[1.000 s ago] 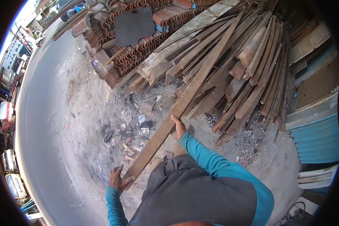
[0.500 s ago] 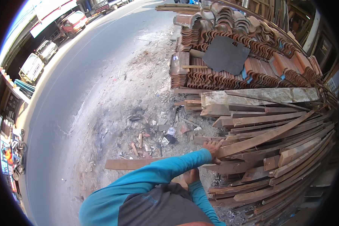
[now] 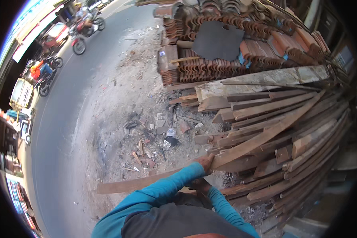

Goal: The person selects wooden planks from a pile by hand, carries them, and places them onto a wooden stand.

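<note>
My left hand [image 3: 205, 162] is closed on a long wooden plank [image 3: 265, 139], whose edge shows just right of the fingers. This plank bends up to the right across the timber pile. A brown board [image 3: 137, 183] sticks out left from beneath my left forearm; it looks like the same plank, but the arm hides the join. My right hand [image 3: 201, 185] is just below the left one, close to my body. Shadow and the left arm hide its fingers, so what it grips cannot be told.
A pile of loose timbers [image 3: 261, 196] fans out at the right. Behind it stand stacked clay roof tiles [image 3: 261, 49] with a dark sheet [image 3: 219, 41] on top. Rubble [image 3: 162, 137] litters the ground ahead. A motorbike rider [image 3: 83, 23] is on the road at the left.
My left hand has shifted left and slightly nearer, its spread fingers now closed on the plank. The left board end lies lower and farther left. The view has turned; motorbikes appear on the road.
</note>
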Tool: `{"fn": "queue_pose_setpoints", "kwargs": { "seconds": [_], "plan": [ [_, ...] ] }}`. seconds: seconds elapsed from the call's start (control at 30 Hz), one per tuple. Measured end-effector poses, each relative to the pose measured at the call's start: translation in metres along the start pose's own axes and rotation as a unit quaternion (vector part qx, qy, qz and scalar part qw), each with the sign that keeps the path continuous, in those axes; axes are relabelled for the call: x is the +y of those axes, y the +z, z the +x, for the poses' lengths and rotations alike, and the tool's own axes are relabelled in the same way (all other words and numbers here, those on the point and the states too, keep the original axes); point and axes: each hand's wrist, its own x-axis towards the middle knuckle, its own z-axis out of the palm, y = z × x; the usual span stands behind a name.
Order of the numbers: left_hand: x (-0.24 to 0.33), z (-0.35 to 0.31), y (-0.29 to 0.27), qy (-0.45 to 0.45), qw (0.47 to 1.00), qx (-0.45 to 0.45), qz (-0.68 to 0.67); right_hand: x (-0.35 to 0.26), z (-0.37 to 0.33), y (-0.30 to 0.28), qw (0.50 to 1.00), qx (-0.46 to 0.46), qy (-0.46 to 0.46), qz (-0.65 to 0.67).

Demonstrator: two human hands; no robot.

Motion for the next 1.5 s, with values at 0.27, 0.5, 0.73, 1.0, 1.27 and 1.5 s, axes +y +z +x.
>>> {"fn": "queue_pose_setpoints", "kwargs": {
  "seconds": [0.27, 0.5, 0.73, 1.0, 1.27, 1.5],
  "plan": [
    [-0.087, -0.119, -0.046, -0.043, 0.999, -0.020, 0.023, 0.061, -0.057, -0.089, 0.831, 0.326, 0.161, 0.422],
    [-0.184, -0.257, -0.070, -0.160, 0.983, -0.087, 0.003, 0.051, -0.070, -0.192, 0.637, 0.613, 0.045, 0.464],
    [-0.263, -0.405, -0.014, -0.326, 0.944, -0.051, 0.013, 0.003, -0.022, -0.246, 0.634, 0.605, 0.003, 0.482],
    [-0.245, -0.409, 0.002, -0.309, 0.944, 0.061, 0.100, 0.075, -0.022, -0.273, 0.654, 0.555, -0.039, 0.513],
    [-0.280, -0.448, 0.002, -0.341, 0.909, 0.154, 0.181, 0.032, 0.015, -0.220, 0.655, 0.529, -0.065, 0.535],
    [-0.362, -0.559, 0.070, -0.517, 0.784, 0.273, 0.208, -0.030, 0.045, -0.091, 0.606, 0.460, -0.053, 0.647]
  ]
}}
